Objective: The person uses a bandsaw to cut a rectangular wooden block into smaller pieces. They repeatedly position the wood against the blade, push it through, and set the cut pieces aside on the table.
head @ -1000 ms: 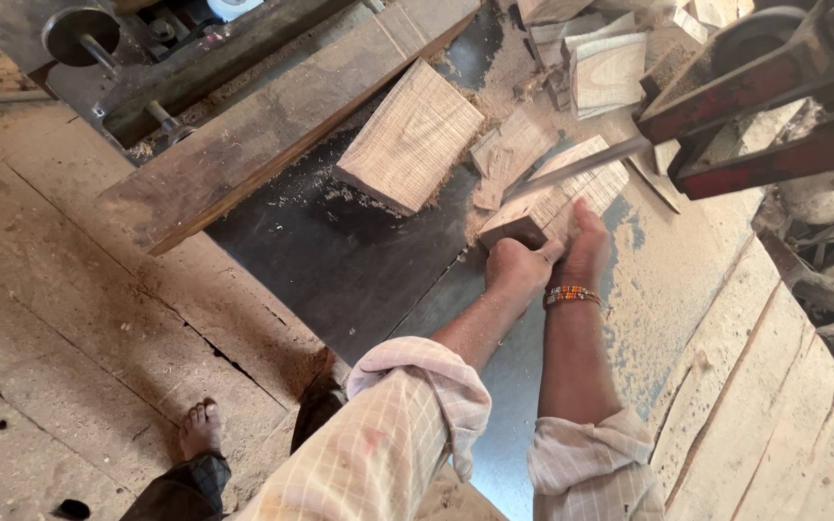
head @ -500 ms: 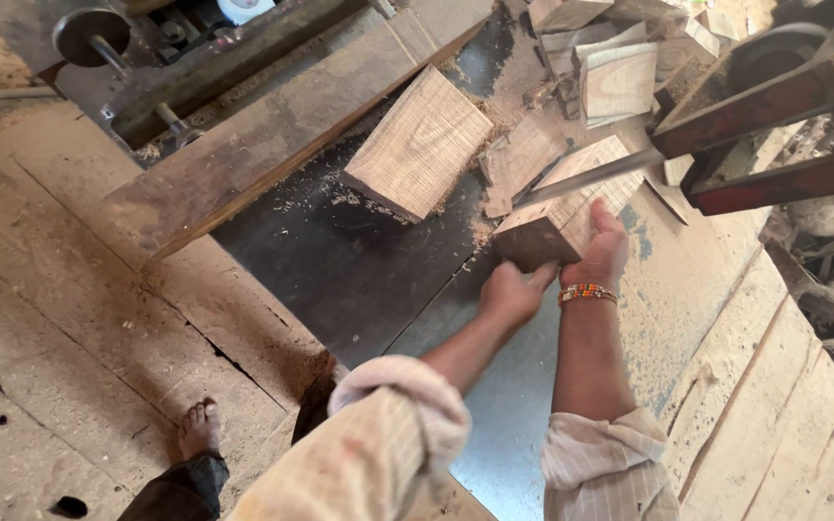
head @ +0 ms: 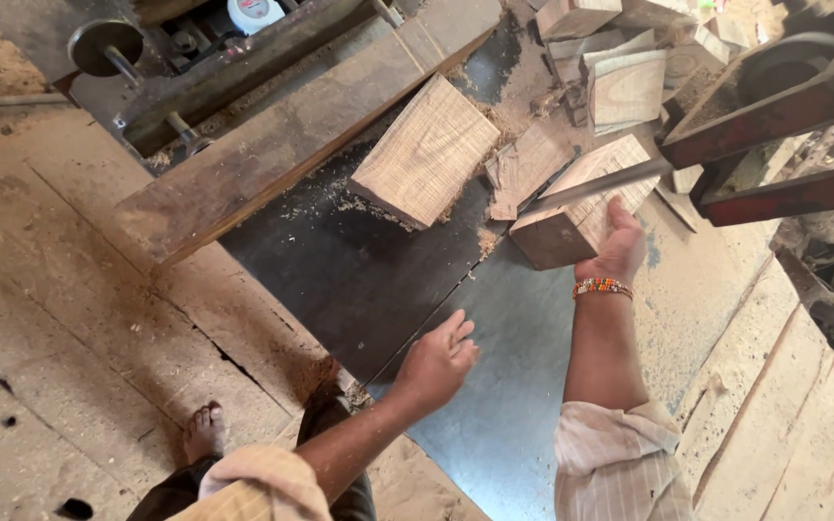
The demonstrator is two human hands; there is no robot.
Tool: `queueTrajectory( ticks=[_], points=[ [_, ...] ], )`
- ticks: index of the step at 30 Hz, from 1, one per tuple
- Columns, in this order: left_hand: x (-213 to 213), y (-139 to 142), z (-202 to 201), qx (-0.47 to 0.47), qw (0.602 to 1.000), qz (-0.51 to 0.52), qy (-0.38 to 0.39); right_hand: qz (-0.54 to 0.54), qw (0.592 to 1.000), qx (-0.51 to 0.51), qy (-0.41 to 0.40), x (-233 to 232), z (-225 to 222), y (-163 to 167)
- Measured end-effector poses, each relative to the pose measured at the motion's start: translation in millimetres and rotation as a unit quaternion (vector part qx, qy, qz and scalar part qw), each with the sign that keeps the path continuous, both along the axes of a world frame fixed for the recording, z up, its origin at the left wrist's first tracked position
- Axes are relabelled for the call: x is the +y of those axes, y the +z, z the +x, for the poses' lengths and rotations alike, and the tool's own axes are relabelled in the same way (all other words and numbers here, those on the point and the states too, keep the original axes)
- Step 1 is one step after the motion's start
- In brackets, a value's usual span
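My right hand (head: 615, 246) presses on the right side of a rectangular wood block (head: 576, 207) lying on the metal saw table (head: 359, 280). A thin saw blade (head: 595, 183) crosses the block's top. My left hand (head: 439, 362) hovers open above the table, well back from the block, holding nothing. A larger cut wood slab (head: 423, 151) lies to the left of the block, with a smaller offcut (head: 530, 166) between them.
A long wooden fence beam (head: 291, 130) runs diagonally along the table's far side. Several wood blocks (head: 619, 68) are piled at the upper right beside red metal machine arms (head: 774, 125). My bare foot (head: 206, 431) stands on dusty floor planks.
My left hand has let go of the block and drawn back toward me. My right hand stays on the block, which has moved further along the blade.
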State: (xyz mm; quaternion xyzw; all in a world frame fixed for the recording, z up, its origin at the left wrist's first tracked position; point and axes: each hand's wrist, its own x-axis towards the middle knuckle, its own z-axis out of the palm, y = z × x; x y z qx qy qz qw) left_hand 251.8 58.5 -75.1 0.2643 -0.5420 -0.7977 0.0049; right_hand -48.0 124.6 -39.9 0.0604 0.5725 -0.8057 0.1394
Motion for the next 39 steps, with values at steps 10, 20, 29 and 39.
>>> queueTrajectory(
  ticks=[10, 20, 29, 39],
  points=[
    [-1, -3, 5, -0.016, 1.0, 0.02, -0.01, 0.004, 1.0, -0.002, -0.01, -6, -9, 7],
    [-8, -3, 9, -0.017, 0.999, 0.039, -0.018, 0.048, 0.981, 0.127, 0.135, 8, -43, 20],
    [-16, 12, 11, -0.041, 0.995, 0.084, -0.017, 0.363, 0.913, 0.11, 0.147, -18, -60, 66],
    [-11, 13, 17, 0.011, 0.985, 0.162, 0.065, 0.31, 0.906, 0.138, 0.251, 26, -26, 87]
  ],
)
